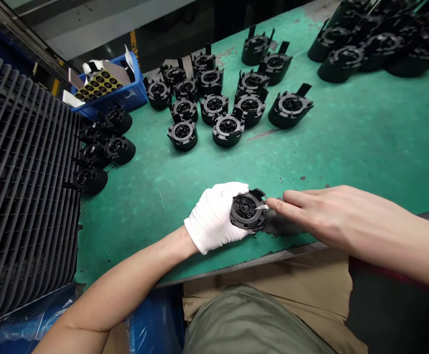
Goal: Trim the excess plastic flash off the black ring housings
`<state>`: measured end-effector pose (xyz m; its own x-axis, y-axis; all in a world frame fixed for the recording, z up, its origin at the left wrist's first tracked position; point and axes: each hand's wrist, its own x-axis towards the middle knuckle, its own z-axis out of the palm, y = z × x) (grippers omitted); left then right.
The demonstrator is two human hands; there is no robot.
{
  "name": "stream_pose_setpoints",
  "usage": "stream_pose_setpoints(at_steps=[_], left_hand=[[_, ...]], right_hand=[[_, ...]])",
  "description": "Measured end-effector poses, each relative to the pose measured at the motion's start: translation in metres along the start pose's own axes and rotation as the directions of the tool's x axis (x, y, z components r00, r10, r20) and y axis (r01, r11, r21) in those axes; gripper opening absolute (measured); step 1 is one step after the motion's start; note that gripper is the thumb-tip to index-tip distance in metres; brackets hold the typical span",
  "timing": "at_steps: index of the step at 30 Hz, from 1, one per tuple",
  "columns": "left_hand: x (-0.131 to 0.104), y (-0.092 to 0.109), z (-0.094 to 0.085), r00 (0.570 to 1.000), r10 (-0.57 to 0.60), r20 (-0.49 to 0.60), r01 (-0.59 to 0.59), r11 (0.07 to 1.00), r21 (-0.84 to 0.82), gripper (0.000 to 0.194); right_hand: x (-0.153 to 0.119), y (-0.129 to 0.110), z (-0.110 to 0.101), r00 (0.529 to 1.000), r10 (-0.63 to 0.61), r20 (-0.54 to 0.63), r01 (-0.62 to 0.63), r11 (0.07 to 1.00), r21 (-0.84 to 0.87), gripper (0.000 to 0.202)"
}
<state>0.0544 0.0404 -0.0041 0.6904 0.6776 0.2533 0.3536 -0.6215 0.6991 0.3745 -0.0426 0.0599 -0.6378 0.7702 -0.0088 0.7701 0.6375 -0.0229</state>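
Observation:
My left hand (217, 216), in a white glove, is wrapped round a black round part (246, 209) just above the front of the green table (140, 211). The part's ribbed round face is turned up toward the camera. My right hand (310, 209) is bare and comes in from the right. Its fingers are pinched on a small pale pointed tool (261, 207), whose tip lies over the part's face near its right rim. Most of the tool is hidden by the fingers.
Several black housings (228, 129) stand across the table's back and middle, and more are grouped at the back right (341, 64) and left (90, 178). A blue bin (133, 93) with sticker sheets (101, 84) sits back left. Stacked grey racks (18, 187) rise at the left edge.

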Motion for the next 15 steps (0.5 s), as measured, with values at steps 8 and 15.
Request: stream_pose_setpoints(at_steps=[8, 15], left_hand=[[0.006, 0.010, -0.004, 0.997, -0.045, 0.065, 0.043, 0.999, 0.032, 0.053], [0.006, 0.008, -0.003, 0.997, -0.058, 0.052, 0.059, 0.998, -0.001, 0.067]], right_hand=[[-0.003, 0.011, 0.016, 0.993, -0.083, -0.083, 0.089, 0.993, 0.071, 0.066], [0.023, 0.020, -0.010, 0.975, -0.220, 0.025, 0.221, 0.975, -0.037, 0.055]])
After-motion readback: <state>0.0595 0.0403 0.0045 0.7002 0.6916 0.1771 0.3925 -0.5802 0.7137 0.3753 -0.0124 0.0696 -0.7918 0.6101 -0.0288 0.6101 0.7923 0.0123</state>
